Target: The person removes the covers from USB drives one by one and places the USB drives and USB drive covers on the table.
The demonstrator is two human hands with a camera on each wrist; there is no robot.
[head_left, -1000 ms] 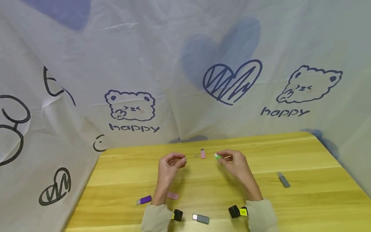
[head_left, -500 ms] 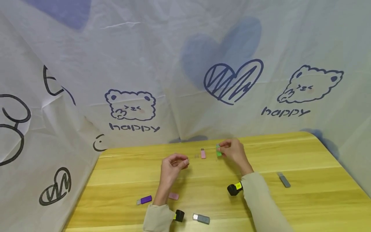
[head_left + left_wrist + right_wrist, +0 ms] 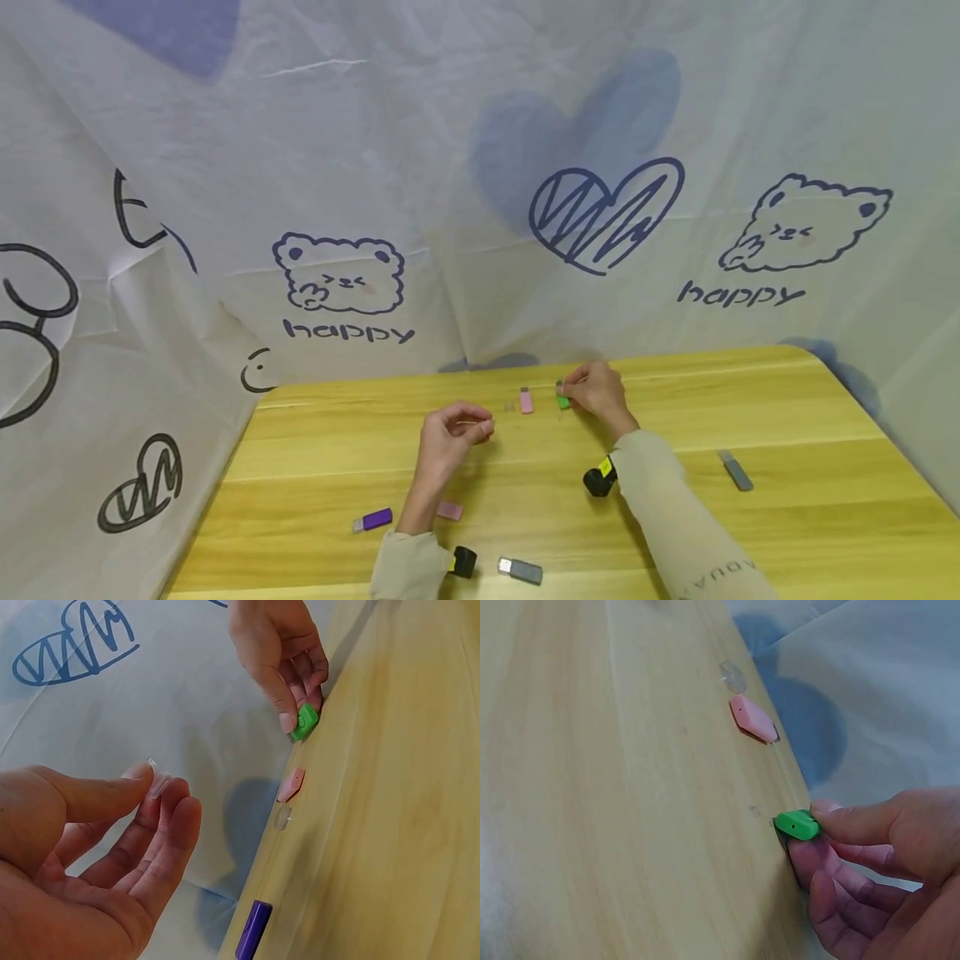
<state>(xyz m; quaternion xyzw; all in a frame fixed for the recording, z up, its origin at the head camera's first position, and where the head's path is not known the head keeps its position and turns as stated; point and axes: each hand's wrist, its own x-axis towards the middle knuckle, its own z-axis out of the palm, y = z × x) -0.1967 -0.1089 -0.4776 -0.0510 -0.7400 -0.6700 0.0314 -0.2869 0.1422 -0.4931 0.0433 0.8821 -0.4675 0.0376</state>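
My left hand (image 3: 447,442) pinches a small clear plastic cap (image 3: 160,784) between thumb and fingertips, above the table. At the far side of the table, my right hand (image 3: 600,390) pinches a green USB flash drive (image 3: 798,824) by its sides. Its metal plug points toward the wall, and the drive is at the tabletop. Left of it lies a pink USB flash drive (image 3: 527,402), its plug also toward the wall. Another clear cap (image 3: 283,817) lies beside the pink drive.
Nearer on the wooden table (image 3: 300,467) lie a purple flash drive (image 3: 377,519), a pink one (image 3: 450,510) partly behind my left wrist, and a grey one (image 3: 521,571). Another grey drive (image 3: 737,472) lies at right. A printed cloth (image 3: 465,167) hangs behind the table.
My right hand has moved away from the left hand to the table's far side, lowering the green flash drive and turning its plug toward the wall. My left hand has shifted slightly right.
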